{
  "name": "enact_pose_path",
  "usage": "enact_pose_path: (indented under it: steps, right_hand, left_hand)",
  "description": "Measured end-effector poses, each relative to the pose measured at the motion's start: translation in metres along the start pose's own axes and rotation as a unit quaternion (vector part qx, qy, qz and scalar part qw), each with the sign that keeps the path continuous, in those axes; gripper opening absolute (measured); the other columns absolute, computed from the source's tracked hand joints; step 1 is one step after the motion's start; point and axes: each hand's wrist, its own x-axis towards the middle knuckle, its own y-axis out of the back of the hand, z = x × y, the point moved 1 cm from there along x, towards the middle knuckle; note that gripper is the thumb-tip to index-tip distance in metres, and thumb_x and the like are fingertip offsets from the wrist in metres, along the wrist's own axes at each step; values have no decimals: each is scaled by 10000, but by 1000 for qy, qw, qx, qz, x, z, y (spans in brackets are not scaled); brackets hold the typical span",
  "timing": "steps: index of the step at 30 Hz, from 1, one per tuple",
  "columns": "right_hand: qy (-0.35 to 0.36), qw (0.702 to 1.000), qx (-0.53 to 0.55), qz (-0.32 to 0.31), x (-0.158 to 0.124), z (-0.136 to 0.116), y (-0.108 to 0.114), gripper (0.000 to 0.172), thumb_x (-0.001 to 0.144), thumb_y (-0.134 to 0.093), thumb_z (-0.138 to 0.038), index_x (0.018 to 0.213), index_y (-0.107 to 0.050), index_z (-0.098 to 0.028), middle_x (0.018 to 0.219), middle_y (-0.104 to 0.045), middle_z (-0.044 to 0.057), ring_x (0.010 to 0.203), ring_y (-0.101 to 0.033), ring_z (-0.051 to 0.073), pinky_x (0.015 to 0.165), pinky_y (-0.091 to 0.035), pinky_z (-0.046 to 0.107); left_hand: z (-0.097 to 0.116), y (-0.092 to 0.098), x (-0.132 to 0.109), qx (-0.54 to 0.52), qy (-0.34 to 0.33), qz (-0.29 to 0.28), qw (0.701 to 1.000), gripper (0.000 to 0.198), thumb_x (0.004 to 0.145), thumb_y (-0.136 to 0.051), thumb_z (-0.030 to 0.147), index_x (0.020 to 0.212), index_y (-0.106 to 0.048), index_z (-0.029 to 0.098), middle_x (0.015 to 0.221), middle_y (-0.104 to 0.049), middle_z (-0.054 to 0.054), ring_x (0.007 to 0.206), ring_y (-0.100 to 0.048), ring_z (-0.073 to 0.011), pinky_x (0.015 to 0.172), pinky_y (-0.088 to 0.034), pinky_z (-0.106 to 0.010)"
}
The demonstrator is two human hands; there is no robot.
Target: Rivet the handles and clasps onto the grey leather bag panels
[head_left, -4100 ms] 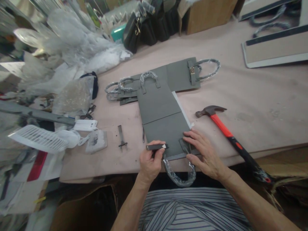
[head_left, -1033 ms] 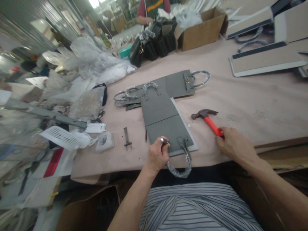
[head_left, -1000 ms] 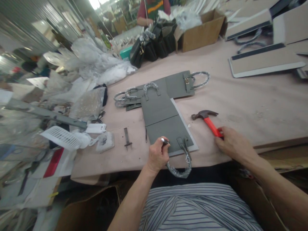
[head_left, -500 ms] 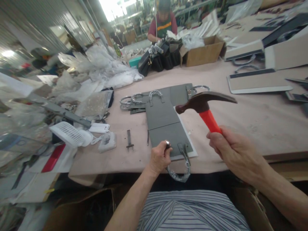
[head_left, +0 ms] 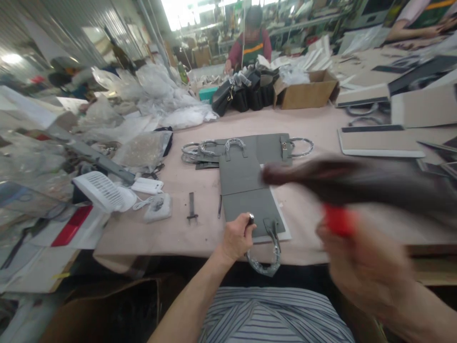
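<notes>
My left hand [head_left: 237,237] is closed around a short metal punch [head_left: 251,218], its shiny end up, over the lower part of a grey leather bag panel [head_left: 240,180]. A plastic-wrapped handle [head_left: 266,267] attached to this panel hangs past the table's near edge. My right hand [head_left: 364,257], smeared by motion, grips a claw hammer [head_left: 342,183] by its red handle. The hammer is raised to the right of the panel, apart from the punch. Beneath the panel's right side a white sheet shows. Left of the panel lies a small grey strap [head_left: 192,207] with pins at one end.
More grey panels with wrapped handles [head_left: 273,147] lie behind. Farther back stand black bags [head_left: 246,93] and a cardboard box [head_left: 307,90]. A white fan [head_left: 103,196] and plastic bags [head_left: 150,100] crowd the left. Boards [head_left: 380,143] lie right. A co-worker [head_left: 253,45] is opposite.
The hammer has come up nearer the camera and is now blurred. My left hand keeps its hold on the punch at nearly the same spot. The view has shifted slightly.
</notes>
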Motion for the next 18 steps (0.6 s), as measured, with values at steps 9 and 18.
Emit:
enact_pose_path:
  steps: [9, 18]
  right_hand:
    - [-203, 942, 1, -268, -13, 53, -27, 367, 962, -319, -511, 741, -448, -248, 530, -507, -3, 467, -471, 175, 502, -280, 302]
    - [-237, 940, -138, -203, -36, 109, -84, 295, 985, -368, -364, 966, -582, -161, 894, -639, 164, 778, -619, 291, 680, -450, 391]
  left_hand:
    - [2, 2, 1, -11, 3, -4, 1000, 109, 922, -531, 144, 1009, -566, 200, 855, -689, -54, 778, -694, -197, 692, -550, -274]
    - [3, 14, 4, -43, 25, -39, 998, 76, 964, -577, 239, 1013, -616, 196, 875, -676, -41, 791, -665, -174, 739, -544, -267]
